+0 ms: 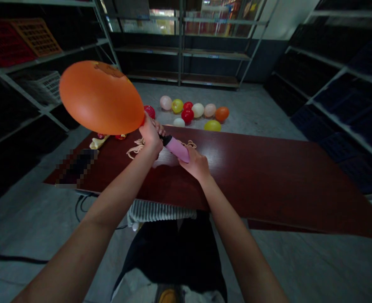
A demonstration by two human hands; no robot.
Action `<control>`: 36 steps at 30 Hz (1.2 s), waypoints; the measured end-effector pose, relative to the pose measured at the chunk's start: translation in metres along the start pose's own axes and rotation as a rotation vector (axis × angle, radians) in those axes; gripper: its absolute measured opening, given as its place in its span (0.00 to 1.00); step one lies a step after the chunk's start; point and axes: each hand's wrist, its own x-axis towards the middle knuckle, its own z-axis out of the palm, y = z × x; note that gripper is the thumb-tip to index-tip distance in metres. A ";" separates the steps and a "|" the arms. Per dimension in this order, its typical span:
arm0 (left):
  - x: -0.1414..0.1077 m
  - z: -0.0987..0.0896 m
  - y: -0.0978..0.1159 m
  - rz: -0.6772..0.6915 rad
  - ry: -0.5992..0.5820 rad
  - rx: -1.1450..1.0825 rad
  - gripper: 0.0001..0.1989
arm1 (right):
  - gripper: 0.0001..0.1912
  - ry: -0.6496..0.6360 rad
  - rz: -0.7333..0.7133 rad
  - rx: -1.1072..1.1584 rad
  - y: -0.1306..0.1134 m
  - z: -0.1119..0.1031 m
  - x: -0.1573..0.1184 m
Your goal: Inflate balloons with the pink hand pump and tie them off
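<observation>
A large inflated orange balloon (pixel 102 99) with a printed patch on top tilts up to the left. My left hand (pixel 151 136) is closed around its neck. My right hand (pixel 196 162) grips a pink cylindrical tool with a black tip (pixel 177 148), which looks like a hand pump. The black tip reaches to my left hand, and the fingers hide where it meets the balloon's neck. Pale limp long balloons (pixel 136 148) lie on the dark red table (pixel 251 168) behind my hands. A limp cream balloon (pixel 98 143) lies farther left.
Several inflated balloons (pixel 187 115) in red, yellow, white, pink and orange rest on the floor beyond the table. Metal shelves (pixel 181 52) stand at the back and both sides. A pixelated dark object (pixel 78 166) lies at the table's left end. Cables (pixel 80 206) hang below.
</observation>
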 end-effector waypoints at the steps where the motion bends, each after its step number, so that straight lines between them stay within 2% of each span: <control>1: 0.000 -0.005 0.004 0.005 -0.005 -0.011 0.29 | 0.27 -0.011 -0.019 -0.008 -0.001 0.000 -0.001; 6: 0.004 -0.034 0.027 0.047 0.011 -0.058 0.30 | 0.28 -0.039 -0.098 -0.028 -0.008 -0.004 -0.005; 13: 0.020 -0.063 0.084 0.087 0.137 -0.079 0.29 | 0.25 -0.061 -0.192 -0.039 -0.013 -0.009 -0.006; 17: 0.026 -0.067 0.113 0.103 0.179 -0.087 0.26 | 0.25 -0.059 -0.226 -0.017 -0.014 -0.009 -0.007; 21: 0.031 -0.056 0.126 0.157 0.168 -0.078 0.25 | 0.25 -0.047 -0.204 0.021 -0.013 -0.008 -0.006; 24: 0.032 -0.035 0.121 0.190 0.108 -0.054 0.26 | 0.26 -0.021 -0.155 0.049 -0.008 -0.006 -0.005; 28: 0.030 0.001 0.100 0.244 0.033 -0.010 0.26 | 0.27 0.060 -0.033 0.051 0.001 -0.002 -0.002; 32: 0.027 0.032 0.069 0.212 -0.021 0.053 0.25 | 0.30 0.117 0.039 0.094 0.004 -0.001 0.000; 36: 0.018 0.044 0.028 0.118 -0.043 0.112 0.25 | 0.32 0.127 0.076 0.124 0.002 -0.004 0.001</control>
